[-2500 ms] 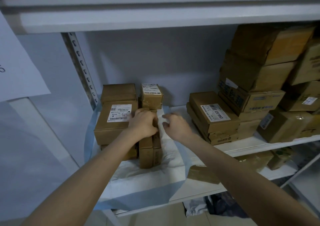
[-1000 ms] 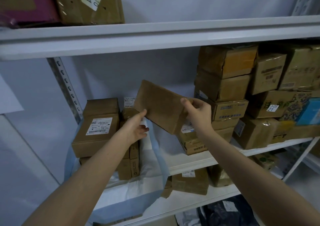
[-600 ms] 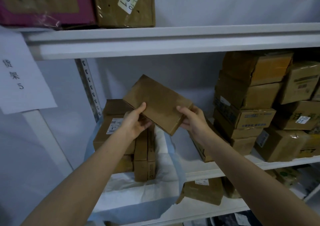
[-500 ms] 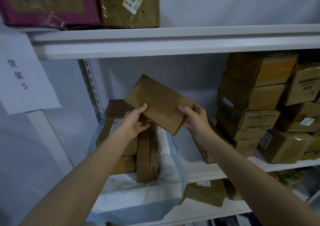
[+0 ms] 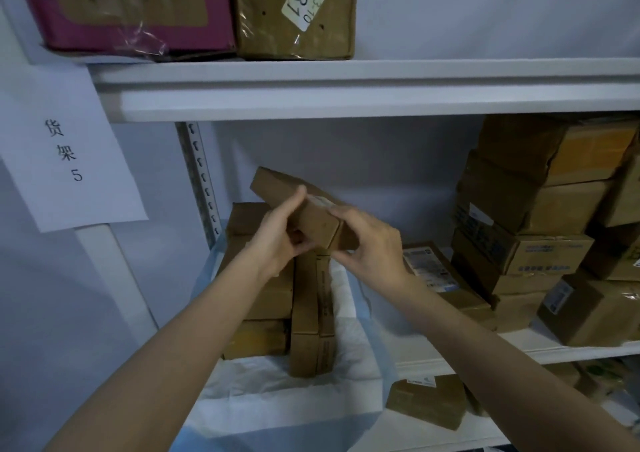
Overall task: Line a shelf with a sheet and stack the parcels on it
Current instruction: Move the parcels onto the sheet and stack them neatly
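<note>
A flat brown parcel is held tilted above the stacked parcels at the left end of the middle shelf. My left hand grips its near left end, thumb on top. Over its near right corner curls my right hand. The stacked parcels stand on a white and blue sheet, which hangs over the shelf's front edge and rises up on both sides of the stack.
More brown parcels are piled high on the right of the same shelf. The upper shelf sits close overhead and carries a maroon box and a box labelled 131. A paper sign hangs at left. Another parcel lies on the lower shelf.
Both hands have turned the flat parcel and brought it down and to the left, closer to the top of the stack. The camera has moved nearer.
</note>
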Tool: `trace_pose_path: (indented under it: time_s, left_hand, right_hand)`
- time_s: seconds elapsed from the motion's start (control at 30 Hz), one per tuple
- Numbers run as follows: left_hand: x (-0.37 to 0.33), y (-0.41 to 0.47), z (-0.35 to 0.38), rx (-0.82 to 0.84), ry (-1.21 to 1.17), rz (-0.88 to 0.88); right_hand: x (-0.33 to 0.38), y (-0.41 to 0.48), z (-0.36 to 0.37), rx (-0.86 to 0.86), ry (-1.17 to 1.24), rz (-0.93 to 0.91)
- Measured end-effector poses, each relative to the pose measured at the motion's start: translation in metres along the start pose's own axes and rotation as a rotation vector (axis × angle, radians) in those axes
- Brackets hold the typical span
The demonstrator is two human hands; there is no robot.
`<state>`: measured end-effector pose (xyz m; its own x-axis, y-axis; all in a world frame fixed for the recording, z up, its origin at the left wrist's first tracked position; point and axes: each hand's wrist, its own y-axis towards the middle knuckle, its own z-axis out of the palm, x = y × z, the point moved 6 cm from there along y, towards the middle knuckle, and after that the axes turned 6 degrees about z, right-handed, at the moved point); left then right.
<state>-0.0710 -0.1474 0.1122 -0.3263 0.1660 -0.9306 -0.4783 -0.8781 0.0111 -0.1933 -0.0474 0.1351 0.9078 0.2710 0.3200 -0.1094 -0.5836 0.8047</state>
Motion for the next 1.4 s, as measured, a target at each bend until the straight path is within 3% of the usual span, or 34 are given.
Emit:
trace_pose_path:
  time_s: [0.07,0.13,0.2,0.3,0.33,0.4,0.5,0.63,0.77,0.9,1.0,1.1,1.2,1.3,1.4]
  left_hand:
    - [-0.007,0.005,-0.011,-0.104,-0.064,0.016]
    - [-0.016,0.01,-0.027,-0.188,-0.111,0.029]
    - [-0.028,0.013,-0.046,-0.259,-0.083,0.039]
    - [-0.041,0.017,-0.065,-0.288,-0.041,0.007]
    - [-0.042,0.015,-0.066,-0.271,-0.011,-0.021]
    - [-0.04,0.014,-0.068,-0.222,0.084,-0.082]
    - [-0.034,0.017,-0.073,-0.192,0.138,-0.121]
    - [-0.037,0.03,-0.085,-0.31,0.062,-0.048]
    - [-0.043,0.043,-0.1,-0.451,0.133,0.03]
    - [-0.04,0.05,-0.098,-0.466,0.146,-0.009]
    - [-0.035,0.054,-0.091,-0.366,0.102,-0.048]
    - [-0.033,0.053,-0.093,-0.351,0.208,-0.009]
    - [-0.028,0.052,-0.109,-0.47,0.17,-0.004]
    - [-0.022,0.05,-0.119,-0.535,0.144,-0.033]
    - [-0.018,0.05,-0.122,-0.56,0.16,-0.048]
  right_hand:
    - [0.008,0.004,0.013,0.089,0.007,-0.112]
    - [0.001,0.011,0.028,0.213,0.094,-0.032]
    - [-0.013,0.017,0.039,0.242,0.336,0.289]
    - [-0.043,0.018,0.06,0.187,0.777,0.965]
    - [-0.047,0.016,0.071,0.281,0.875,1.102]
    - [-0.036,0.013,0.093,0.511,1.073,1.209]
    - [-0.023,0.019,0.11,0.586,1.131,1.179]
    - [-0.04,0.042,0.107,0.254,1.11,1.207]
    - [-0.055,0.064,0.111,0.132,1.158,1.225]
    - [-0.049,0.067,0.125,0.206,1.122,1.248]
    - [-0.043,0.061,0.141,0.273,1.143,1.261]
    - [-0.038,0.054,0.155,0.397,1.078,1.257]
    - [-0.042,0.056,0.149,0.363,0.84,1.204]
    - [-0.072,0.064,0.13,0.208,0.301,1.014]
    - [-0.106,0.046,0.142,0.371,0.084,1.064]
